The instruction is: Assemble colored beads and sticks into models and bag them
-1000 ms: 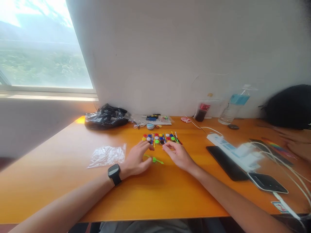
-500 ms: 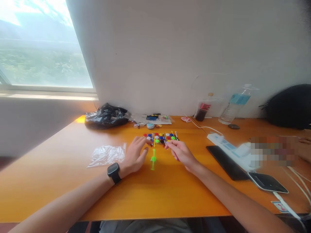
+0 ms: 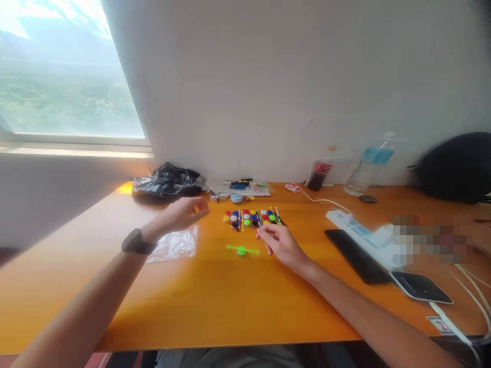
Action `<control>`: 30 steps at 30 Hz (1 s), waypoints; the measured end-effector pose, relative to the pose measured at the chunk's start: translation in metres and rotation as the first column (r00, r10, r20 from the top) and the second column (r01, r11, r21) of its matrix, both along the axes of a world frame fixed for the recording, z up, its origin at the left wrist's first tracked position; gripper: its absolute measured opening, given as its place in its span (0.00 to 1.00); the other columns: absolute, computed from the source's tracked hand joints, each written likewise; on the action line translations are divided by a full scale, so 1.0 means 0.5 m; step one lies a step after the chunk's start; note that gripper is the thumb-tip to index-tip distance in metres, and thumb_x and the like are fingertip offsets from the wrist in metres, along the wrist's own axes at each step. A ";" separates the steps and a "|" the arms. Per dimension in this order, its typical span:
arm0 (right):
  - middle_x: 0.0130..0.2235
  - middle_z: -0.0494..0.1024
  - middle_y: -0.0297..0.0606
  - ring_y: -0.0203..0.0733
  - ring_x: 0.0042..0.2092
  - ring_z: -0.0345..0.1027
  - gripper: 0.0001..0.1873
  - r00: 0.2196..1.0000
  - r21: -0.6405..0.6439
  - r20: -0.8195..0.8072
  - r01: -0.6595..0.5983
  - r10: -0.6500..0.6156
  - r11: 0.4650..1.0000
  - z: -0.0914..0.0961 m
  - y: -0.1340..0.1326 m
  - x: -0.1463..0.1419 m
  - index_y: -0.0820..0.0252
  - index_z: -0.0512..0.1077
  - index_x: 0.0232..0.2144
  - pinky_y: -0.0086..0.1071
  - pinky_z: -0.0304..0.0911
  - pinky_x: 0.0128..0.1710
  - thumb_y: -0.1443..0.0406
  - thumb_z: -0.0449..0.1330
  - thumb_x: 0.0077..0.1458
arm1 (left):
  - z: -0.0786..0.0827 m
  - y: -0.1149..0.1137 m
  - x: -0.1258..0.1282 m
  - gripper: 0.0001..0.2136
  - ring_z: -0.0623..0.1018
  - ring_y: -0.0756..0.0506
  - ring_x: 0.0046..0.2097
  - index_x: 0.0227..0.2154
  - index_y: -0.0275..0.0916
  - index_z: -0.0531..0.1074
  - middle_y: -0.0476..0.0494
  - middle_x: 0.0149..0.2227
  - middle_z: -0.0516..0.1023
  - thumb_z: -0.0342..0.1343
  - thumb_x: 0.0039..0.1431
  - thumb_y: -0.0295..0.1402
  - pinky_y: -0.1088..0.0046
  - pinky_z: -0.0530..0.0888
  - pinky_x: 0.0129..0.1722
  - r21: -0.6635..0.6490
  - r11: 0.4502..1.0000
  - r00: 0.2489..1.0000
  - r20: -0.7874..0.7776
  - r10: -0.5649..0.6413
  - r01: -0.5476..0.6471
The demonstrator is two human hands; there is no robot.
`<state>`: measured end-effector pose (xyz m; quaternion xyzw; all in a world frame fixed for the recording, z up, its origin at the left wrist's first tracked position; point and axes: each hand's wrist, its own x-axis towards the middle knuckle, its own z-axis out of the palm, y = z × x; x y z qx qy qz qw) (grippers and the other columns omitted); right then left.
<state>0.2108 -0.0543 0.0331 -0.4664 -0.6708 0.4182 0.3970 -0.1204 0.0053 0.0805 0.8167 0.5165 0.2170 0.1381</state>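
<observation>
A bright green two-bladed propeller piece with a round hub [image 3: 241,251] is on the table between my hands, its blades blurred and neither hand touching it. My left hand [image 3: 186,212], wearing a black watch, hovers over the far edge of a clear plastic bag [image 3: 178,244]; its fingers are loosely bent and apart, with nothing seen in them. To the right of the propeller, my right hand [image 3: 282,245] has thumb and forefinger brought together; whether anything small is between them is hidden. Just beyond lie rows of coloured round caps [image 3: 246,223] and thin sticks [image 3: 242,221].
At the back are a black plastic bag [image 3: 164,184], a sheet with small tools [image 3: 240,185], a dark drink bottle [image 3: 318,176] and a water bottle [image 3: 358,179]. On the right lie a power strip [image 3: 356,232], a black phone [image 3: 356,258] and a charging phone [image 3: 420,287].
My left hand has swung left and away from the propeller, over the clear bag. The propeller's blades turned from pointing away to lying crosswise. My right hand shifted slightly left and nearer me.
</observation>
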 end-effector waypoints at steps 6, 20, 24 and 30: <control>0.18 0.64 0.27 0.34 0.21 0.59 0.21 1.000 0.000 -0.004 -0.024 0.024 1.000 -0.007 0.003 -0.002 0.60 0.73 0.30 0.29 0.57 0.26 0.48 0.60 0.63 | -0.031 0.028 -0.083 0.27 0.60 0.49 0.19 0.15 0.40 0.64 0.46 0.19 0.66 0.52 0.60 0.55 0.68 0.52 0.24 -0.254 0.950 0.915 -0.396 0.072 -0.184; 0.21 0.65 0.29 0.34 0.23 0.60 0.20 0.996 0.024 -0.006 -0.083 0.083 0.996 -0.008 0.001 -0.001 0.60 0.73 0.30 0.29 0.58 0.26 0.50 0.60 0.64 | -0.047 -0.015 -0.013 0.12 0.71 0.47 0.26 0.23 0.41 0.79 0.45 0.25 0.78 0.57 0.50 0.43 0.72 0.59 0.26 -0.280 0.957 0.977 -0.212 0.013 -0.074; 0.23 0.66 0.29 0.34 0.24 0.61 0.20 0.994 0.024 0.005 -0.108 0.108 0.994 -0.011 0.001 -0.002 0.60 0.73 0.30 0.29 0.59 0.26 0.50 0.60 0.65 | -0.041 -0.026 -0.006 0.19 0.69 0.47 0.23 0.19 0.40 0.77 0.44 0.22 0.76 0.57 0.53 0.50 0.71 0.58 0.26 -0.284 0.949 0.960 -0.274 0.059 -0.139; 0.24 0.68 0.30 0.34 0.25 0.63 0.19 0.988 0.038 0.044 -0.148 0.146 0.988 -0.004 -0.007 -0.005 0.61 0.74 0.31 0.29 0.60 0.27 0.52 0.60 0.65 | -0.047 -0.028 0.008 0.18 0.72 0.46 0.25 0.22 0.40 0.80 0.43 0.25 0.80 0.58 0.53 0.50 0.71 0.59 0.25 -0.318 0.939 0.960 -0.277 0.042 -0.133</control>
